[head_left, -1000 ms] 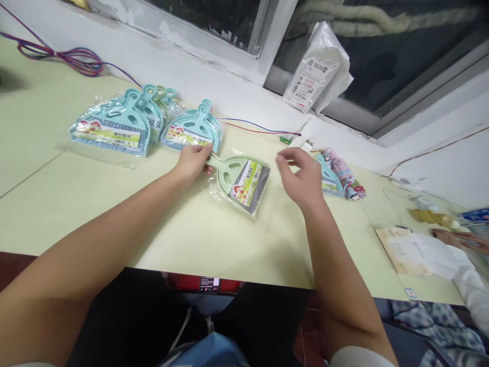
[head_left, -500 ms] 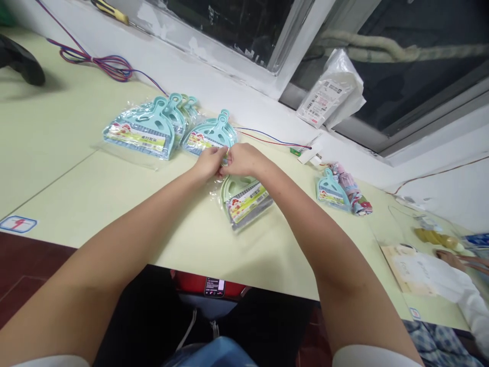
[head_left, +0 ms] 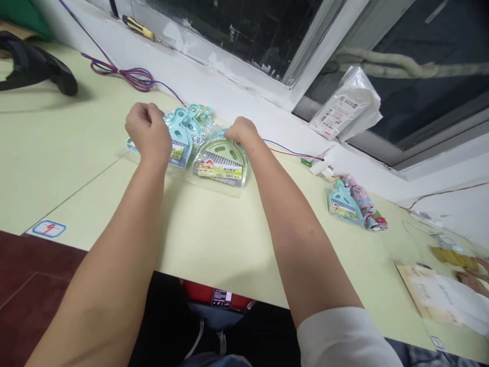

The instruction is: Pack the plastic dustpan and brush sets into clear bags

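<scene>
A green mini dustpan set in a clear bag (head_left: pixel 221 162) lies on top of a teal set at the far side of the pale yellow table (head_left: pixel 214 239). My right hand (head_left: pixel 241 131) is closed at the handle end of the green set. My left hand (head_left: pixel 148 131) is curled into a fist over the left stack of teal dustpan sets (head_left: pixel 187 133), which it partly hides. What its fingers hold, if anything, I cannot make out.
Another teal set lies with a patterned cloth (head_left: pixel 353 204) to the right. A bagged parcel (head_left: pixel 346 109) leans on the window sill. Red and blue wires (head_left: pixel 126 76) and a black object (head_left: pixel 38 66) are at the left. Another person's hand (head_left: pixel 471 278) rests by papers at the right edge.
The green set has moved from the middle of the table up onto the teal set near the window. My left hand has gone left to the other stack.
</scene>
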{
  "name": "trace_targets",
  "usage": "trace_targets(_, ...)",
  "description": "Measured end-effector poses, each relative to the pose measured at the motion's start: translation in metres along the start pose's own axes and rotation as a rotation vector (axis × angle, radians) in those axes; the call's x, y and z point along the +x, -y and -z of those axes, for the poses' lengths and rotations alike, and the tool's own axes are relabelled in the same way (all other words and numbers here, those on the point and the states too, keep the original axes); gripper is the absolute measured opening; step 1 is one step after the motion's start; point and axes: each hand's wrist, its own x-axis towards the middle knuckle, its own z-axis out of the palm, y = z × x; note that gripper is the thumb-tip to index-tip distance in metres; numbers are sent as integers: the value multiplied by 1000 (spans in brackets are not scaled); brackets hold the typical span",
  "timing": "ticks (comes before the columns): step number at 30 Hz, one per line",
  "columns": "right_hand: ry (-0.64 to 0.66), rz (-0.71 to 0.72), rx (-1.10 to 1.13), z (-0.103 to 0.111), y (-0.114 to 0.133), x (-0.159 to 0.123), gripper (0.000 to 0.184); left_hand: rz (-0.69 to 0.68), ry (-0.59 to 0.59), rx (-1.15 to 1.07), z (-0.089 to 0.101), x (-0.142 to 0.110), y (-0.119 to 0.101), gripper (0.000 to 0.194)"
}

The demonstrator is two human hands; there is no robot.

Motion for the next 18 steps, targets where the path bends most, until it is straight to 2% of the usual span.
trace_targets(2, -62, -4, 42, -7, -1, 10, 36, -32, -149, 51, -6, -7, 2, 29)
trace_targets(3, -93, -4, 67, -11, -1, 13, 38, -64, -174, 65, -8, -11, 1, 29)
trace_targets(5, -143, -8, 91, -16, 0, 13, 42, -141, -90, 75, -13, -22, -4, 31)
trace_targets(6, -158, -13, 86, -16, 0, 10, 43, -175, 4, 82, -15, -28, -7, 32)
trace_targets(8, -171, -20, 50, -15, -1, 2, 45, -234, 303, 145, -19, -42, -11, 36)
trace_targets(10, -176, -10, 17, -11, -5, -10, 46, -281, 600, 283, -25, -54, -12, 39)
trace_targets(11, -175, 0, 6, -8, -8, -16, 46, -302, 700, 364, -28, -58, -11, 40)
trace_targets(12, -166, 11, 0, -5, -11, -21, 46, -317, 769, 439, -31, -61, -8, 40)
trace_targets(15, -140, 61, 4, 3, -25, -36, 40, -312, 872, 609, -36, -63, 0, 40)
trace_targets(18, -196, 157, 48, 16, -43, -47, 27, -240, 1050, 721, -37, -58, -1, 43)
